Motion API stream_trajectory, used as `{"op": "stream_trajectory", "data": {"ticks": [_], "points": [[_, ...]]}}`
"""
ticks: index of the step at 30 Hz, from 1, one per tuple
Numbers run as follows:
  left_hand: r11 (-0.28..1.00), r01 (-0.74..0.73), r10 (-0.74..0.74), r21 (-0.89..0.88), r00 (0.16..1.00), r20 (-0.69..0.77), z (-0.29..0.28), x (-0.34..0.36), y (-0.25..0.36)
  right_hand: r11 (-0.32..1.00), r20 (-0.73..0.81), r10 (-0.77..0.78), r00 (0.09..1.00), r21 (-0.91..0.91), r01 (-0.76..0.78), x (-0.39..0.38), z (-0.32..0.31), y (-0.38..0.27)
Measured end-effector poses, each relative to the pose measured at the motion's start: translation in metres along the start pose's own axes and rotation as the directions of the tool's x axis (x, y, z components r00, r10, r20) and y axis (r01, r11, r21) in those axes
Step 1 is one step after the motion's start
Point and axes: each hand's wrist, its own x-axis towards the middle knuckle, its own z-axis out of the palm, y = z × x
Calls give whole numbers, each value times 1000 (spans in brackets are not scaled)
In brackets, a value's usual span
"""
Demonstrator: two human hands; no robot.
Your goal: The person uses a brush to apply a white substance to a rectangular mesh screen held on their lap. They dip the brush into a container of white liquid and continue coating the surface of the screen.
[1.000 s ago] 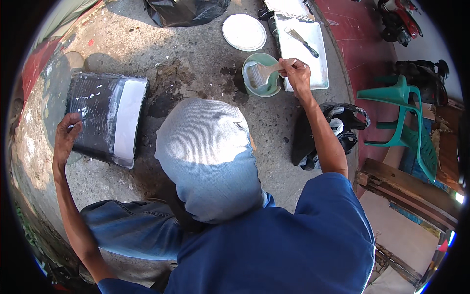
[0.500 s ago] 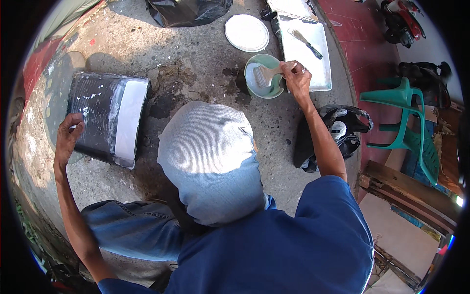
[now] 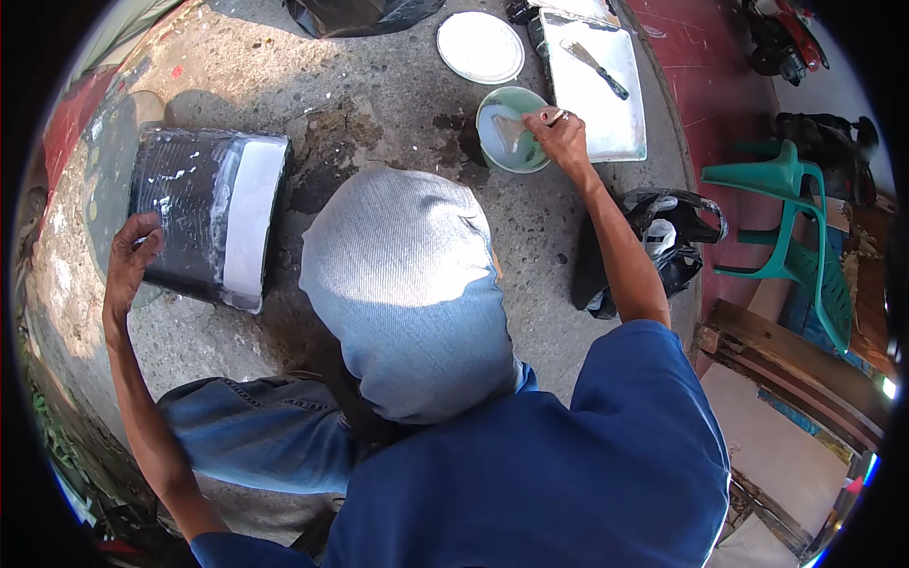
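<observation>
My right hand is closed around the handle of a wide paintbrush. Its bristles dip into whitish liquid in a round pale-green tub. At the left, a black ridged panel lies with white streaks across it and a broad white strip along its right side. By that panel's left edge is my left hand, fingers loosely curled with a gap between thumb and forefinger; nothing shows in it. Whether it touches the panel is unclear.
Beyond the tub lie a round white lid and a white tray with a scraper on it. Black plastic bags stand at the right and far side. A green plastic chair is further right.
The brush has turned and shifted within the tub, with my right hand moving slightly left and its grip tilting. The whole view has shifted a little. My left hand stays by the panel.
</observation>
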Motion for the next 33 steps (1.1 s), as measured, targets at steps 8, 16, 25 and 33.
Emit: {"op": "stream_trajectory", "data": {"ticks": [8,16,25,33], "points": [[999,27,-28,35,999,41,-4,-2,-12,959,-2,-94,996,-270,90,-2,3,-9],[1000,-26,25,18,999,34,3,-1,-6,928,45,-90,995,-359,100,-4,2,-16],[999,23,-24,37,999,29,-1,-15,4,970,-180,-225,958,-137,202,-27,-44,-61],[999,-45,45,2,999,17,1,-13,7,974,-290,-221,931,-29,223,-53,-25,-52]]}}
